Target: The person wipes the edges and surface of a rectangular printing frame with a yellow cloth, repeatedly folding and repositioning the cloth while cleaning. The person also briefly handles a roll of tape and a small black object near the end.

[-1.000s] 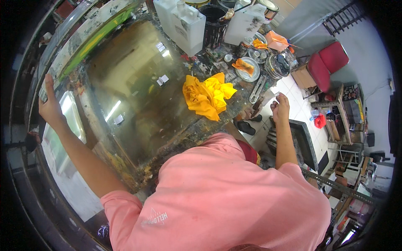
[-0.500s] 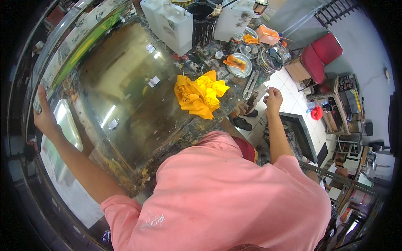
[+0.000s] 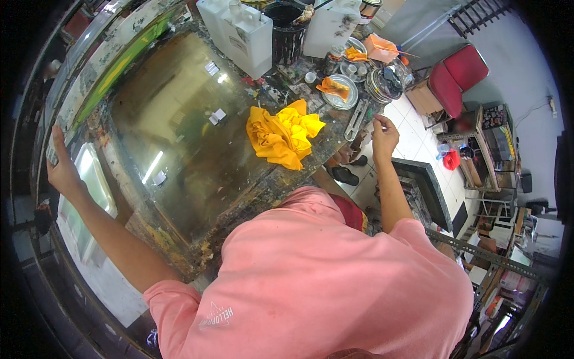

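My left hand (image 3: 66,170) is at the far left, thumb raised, gripping the near end of a long pale frame (image 3: 89,78) with a green and yellow band along it. Beyond the table's right edge, my right hand (image 3: 385,139) is raised with its fingertips pinched together. Whatever they hold is too small to make out. Between my hands, a crumpled yellow cloth (image 3: 282,134) lies at the right edge of a glossy brownish glass sheet (image 3: 197,161). Small white pieces (image 3: 217,116) rest on that sheet.
Two white jerrycans (image 3: 242,39) flank a dark bucket (image 3: 288,36) at the back. Nearer are a tin lid (image 3: 347,99) with an orange cloth and a grey slotted tool (image 3: 357,121). A red chair (image 3: 451,81) and a dark-framed panel (image 3: 427,191) stand to the right.
My right hand has shifted slightly left and back toward the table's edge, its fingers still pinched. My left hand stays on the frame. The whole view has moved slightly.
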A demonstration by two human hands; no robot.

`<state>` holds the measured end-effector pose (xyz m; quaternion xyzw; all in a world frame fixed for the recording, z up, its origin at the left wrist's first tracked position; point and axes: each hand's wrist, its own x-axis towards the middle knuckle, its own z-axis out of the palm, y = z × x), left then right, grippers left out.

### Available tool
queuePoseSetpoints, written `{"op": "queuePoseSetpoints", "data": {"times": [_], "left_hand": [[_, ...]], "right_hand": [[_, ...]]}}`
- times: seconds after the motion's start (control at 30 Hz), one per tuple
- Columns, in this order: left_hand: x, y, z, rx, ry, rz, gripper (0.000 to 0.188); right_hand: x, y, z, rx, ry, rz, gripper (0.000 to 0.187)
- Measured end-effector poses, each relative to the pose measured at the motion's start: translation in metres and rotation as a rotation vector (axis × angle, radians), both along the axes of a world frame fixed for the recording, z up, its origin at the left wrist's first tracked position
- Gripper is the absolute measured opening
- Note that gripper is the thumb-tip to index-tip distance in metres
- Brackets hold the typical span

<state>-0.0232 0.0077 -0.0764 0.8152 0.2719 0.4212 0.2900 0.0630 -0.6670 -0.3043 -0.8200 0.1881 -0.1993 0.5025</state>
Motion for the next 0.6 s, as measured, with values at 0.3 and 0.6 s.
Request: {"op": "queuePoseSetpoints", "data": {"times": [0.3, 0.6], "left_hand": [[-0.002, -0.001, -0.002, 0.026, -0.034, 0.017, 0.064], [-0.003, 0.000, -0.005, -0.022, -0.080, -0.023, 0.059]], "right_hand": [[-0.012, -0.001, 0.017, -0.391, -0.083, 0.109, 0.019], [-0.007, -0.005, 0.016, -0.095, -0.024, 0.108, 0.021]]}}
